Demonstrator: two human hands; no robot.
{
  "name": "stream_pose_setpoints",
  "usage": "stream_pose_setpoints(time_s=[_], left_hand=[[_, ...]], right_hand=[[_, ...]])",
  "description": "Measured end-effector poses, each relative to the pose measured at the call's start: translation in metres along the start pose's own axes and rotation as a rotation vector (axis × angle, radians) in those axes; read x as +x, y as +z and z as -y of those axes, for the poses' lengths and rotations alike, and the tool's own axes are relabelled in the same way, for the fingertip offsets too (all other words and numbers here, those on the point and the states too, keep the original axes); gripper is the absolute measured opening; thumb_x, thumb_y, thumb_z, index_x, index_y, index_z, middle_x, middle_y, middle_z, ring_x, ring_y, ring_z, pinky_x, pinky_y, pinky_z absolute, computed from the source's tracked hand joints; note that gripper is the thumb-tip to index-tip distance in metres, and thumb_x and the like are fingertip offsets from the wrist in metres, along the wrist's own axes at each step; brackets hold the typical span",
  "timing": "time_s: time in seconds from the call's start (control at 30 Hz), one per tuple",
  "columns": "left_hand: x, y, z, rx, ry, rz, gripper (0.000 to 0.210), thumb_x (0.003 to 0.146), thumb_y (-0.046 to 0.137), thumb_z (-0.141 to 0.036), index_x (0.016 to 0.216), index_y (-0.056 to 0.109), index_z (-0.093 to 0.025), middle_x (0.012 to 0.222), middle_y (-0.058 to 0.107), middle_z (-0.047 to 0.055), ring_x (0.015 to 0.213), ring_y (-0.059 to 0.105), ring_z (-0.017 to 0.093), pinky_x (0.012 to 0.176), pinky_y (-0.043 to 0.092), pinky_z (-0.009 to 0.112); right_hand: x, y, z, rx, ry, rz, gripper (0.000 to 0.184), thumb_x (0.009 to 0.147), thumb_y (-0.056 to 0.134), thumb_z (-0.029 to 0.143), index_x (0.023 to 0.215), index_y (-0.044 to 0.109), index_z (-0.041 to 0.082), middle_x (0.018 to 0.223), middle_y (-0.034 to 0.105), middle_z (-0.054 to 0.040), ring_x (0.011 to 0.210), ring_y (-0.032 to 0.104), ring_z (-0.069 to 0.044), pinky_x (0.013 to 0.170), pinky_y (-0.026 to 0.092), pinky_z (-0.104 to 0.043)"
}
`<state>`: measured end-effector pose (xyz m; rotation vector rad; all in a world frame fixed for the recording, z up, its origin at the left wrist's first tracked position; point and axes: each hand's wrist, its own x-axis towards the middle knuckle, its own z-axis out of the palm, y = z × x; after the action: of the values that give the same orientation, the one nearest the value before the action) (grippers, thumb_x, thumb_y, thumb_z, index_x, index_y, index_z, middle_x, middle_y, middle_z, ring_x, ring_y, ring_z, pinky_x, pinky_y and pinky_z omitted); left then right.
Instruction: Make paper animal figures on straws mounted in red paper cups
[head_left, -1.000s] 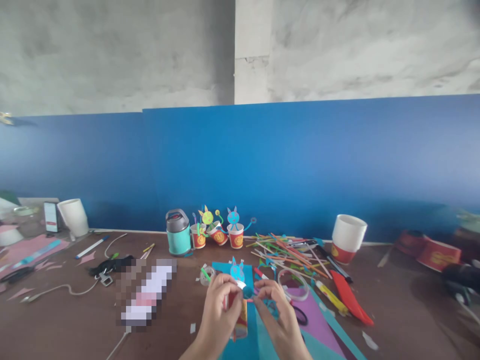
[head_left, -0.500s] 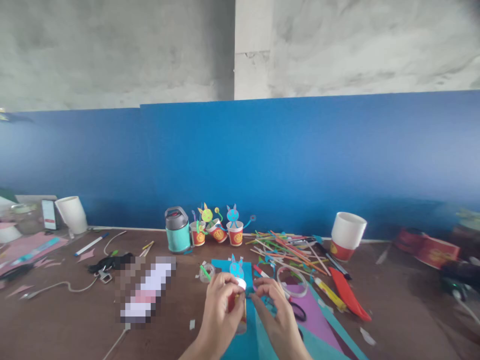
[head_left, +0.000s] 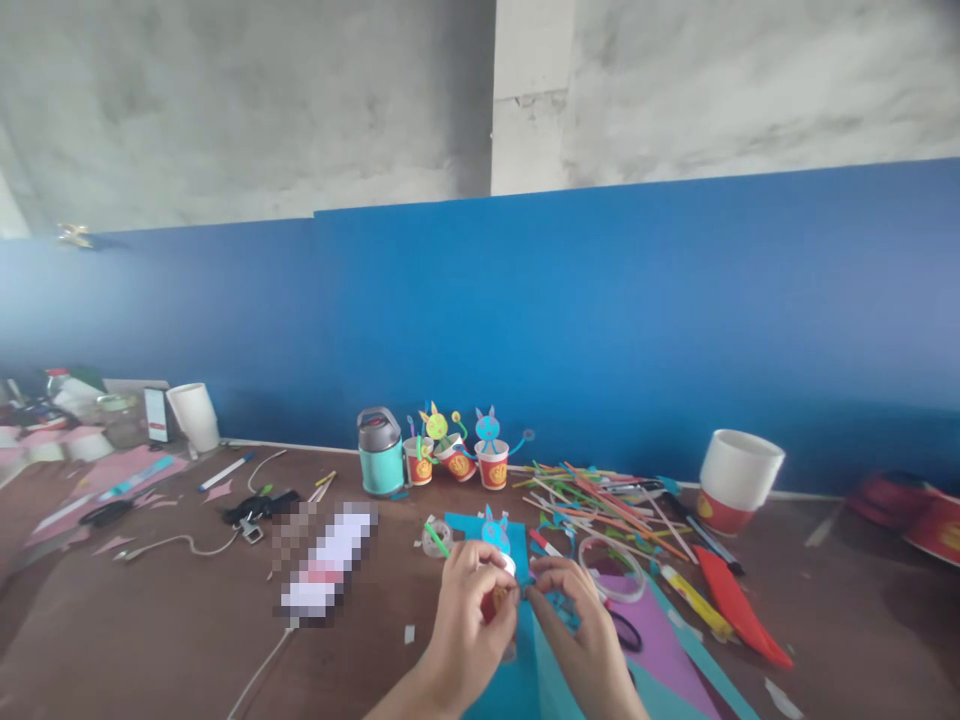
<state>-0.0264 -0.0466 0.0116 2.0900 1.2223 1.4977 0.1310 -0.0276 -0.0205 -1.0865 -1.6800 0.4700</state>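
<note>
A red and white paper cup (head_left: 507, 567) with a blue paper cat head (head_left: 495, 533) at its rim stands over blue paper, largely hidden by my left hand (head_left: 474, 610). The fingers of that hand are closed at the cup's side. Right beside the cup, my right hand (head_left: 579, 625) has thumb and forefinger pinched together; a small bluish bit shows at the tips, too small to name. Both hands' fingertips nearly meet. Blue paper (head_left: 531, 655) lies beneath them.
Finished cup figures, one with a blue cat head (head_left: 487, 428), stand behind beside a teal flask (head_left: 382, 465). Loose straws (head_left: 600, 505), a tape roll (head_left: 435, 540), a yellow tube (head_left: 696, 603), black-handled scissors (head_left: 628, 632) and stacked white cups (head_left: 741, 475) lie around. A blue partition rises behind.
The view has swung left, so everything sits further right in it. Both hands stay at the cup, with their fingertips slightly closer together.
</note>
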Motion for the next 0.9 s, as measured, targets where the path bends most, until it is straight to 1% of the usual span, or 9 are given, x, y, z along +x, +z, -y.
stream_pose_setpoints(time_s=[0.1,0.2,0.3,0.37,0.47,0.53,0.63,0.7,0.9], left_hand=[[0.0,0.0,0.001,-0.021,0.006,0.003,0.013,0.084,0.052,-0.013,0.081,0.063,-0.02,0.093,0.06,0.007,0.094,0.056,0.021,0.083,0.045,0.036],[0.0,0.0,0.002,-0.052,-0.016,0.02,0.013,0.085,0.052,-0.015,0.08,0.062,-0.02,0.095,0.059,0.008,0.094,0.056,0.021,0.083,0.045,0.036],[0.0,0.0,0.003,-0.08,-0.023,0.043,0.012,0.087,0.051,-0.019,0.081,0.062,-0.02,0.096,0.059,0.008,0.094,0.055,0.021,0.084,0.045,0.036],[0.0,-0.001,0.003,-0.084,-0.026,0.055,0.013,0.087,0.051,-0.02,0.08,0.062,-0.019,0.096,0.058,0.009,0.094,0.055,0.021,0.084,0.045,0.036],[0.0,-0.001,0.002,-0.08,-0.034,0.063,0.013,0.087,0.051,-0.019,0.079,0.062,-0.019,0.096,0.058,0.009,0.095,0.055,0.021,0.084,0.045,0.036],[0.0,-0.001,0.001,-0.095,-0.044,0.067,0.012,0.086,0.052,-0.018,0.078,0.062,-0.019,0.097,0.057,0.009,0.096,0.055,0.022,0.085,0.045,0.037],[0.001,0.0,0.0,-0.122,-0.078,0.081,0.005,0.081,0.063,-0.022,0.077,0.062,-0.019,0.096,0.058,0.008,0.097,0.055,0.023,0.088,0.044,0.038],[0.001,0.002,0.002,-0.142,-0.111,0.078,0.009,0.079,0.068,-0.026,0.076,0.063,-0.019,0.095,0.059,0.007,0.096,0.055,0.023,0.088,0.043,0.038],[0.0,0.006,0.01,-0.213,-0.142,0.051,0.013,0.085,0.061,-0.028,0.076,0.064,-0.019,0.095,0.058,0.008,0.096,0.055,0.022,0.086,0.044,0.036]], right_hand=[[0.0,0.0,-0.005,-0.012,-0.013,-0.02,0.02,0.084,0.059,0.04,0.074,0.058,0.023,0.095,0.065,-0.0068,0.096,0.061,-0.026,0.082,0.049,-0.038],[0.0,0.0,-0.008,-0.015,0.023,-0.047,0.02,0.081,0.062,0.043,0.082,0.059,0.023,0.093,0.067,-0.0064,0.088,0.063,-0.024,0.074,0.051,-0.033],[0.001,-0.002,-0.005,0.014,0.042,-0.003,0.022,0.081,0.062,0.042,0.091,0.061,0.022,0.09,0.068,-0.0056,0.082,0.063,-0.021,0.071,0.051,-0.03],[0.002,-0.004,-0.001,0.069,0.013,0.029,0.018,0.084,0.058,0.04,0.085,0.06,0.022,0.089,0.068,-0.0054,0.083,0.063,-0.021,0.073,0.051,-0.029],[0.004,-0.006,0.007,0.13,-0.052,0.059,0.02,0.086,0.056,0.038,0.074,0.057,0.022,0.087,0.067,-0.0051,0.087,0.063,-0.021,0.075,0.051,-0.028],[0.006,-0.008,0.009,0.126,-0.08,0.077,0.019,0.086,0.057,0.037,0.073,0.057,0.023,0.086,0.067,-0.0046,0.087,0.063,-0.021,0.077,0.05,-0.028],[0.006,-0.01,0.009,0.107,-0.085,0.087,0.019,0.086,0.058,0.037,0.072,0.058,0.023,0.087,0.067,-0.0044,0.086,0.062,-0.021,0.077,0.05,-0.028],[0.006,-0.01,0.006,0.1,-0.081,0.093,0.019,0.086,0.057,0.037,0.072,0.058,0.023,0.088,0.067,-0.0044,0.086,0.062,-0.021,0.077,0.05,-0.027],[0.005,-0.007,-0.001,0.105,-0.083,0.12,0.021,0.089,0.053,0.036,0.074,0.059,0.023,0.089,0.066,-0.0046,0.088,0.063,-0.02,0.077,0.051,-0.025]])
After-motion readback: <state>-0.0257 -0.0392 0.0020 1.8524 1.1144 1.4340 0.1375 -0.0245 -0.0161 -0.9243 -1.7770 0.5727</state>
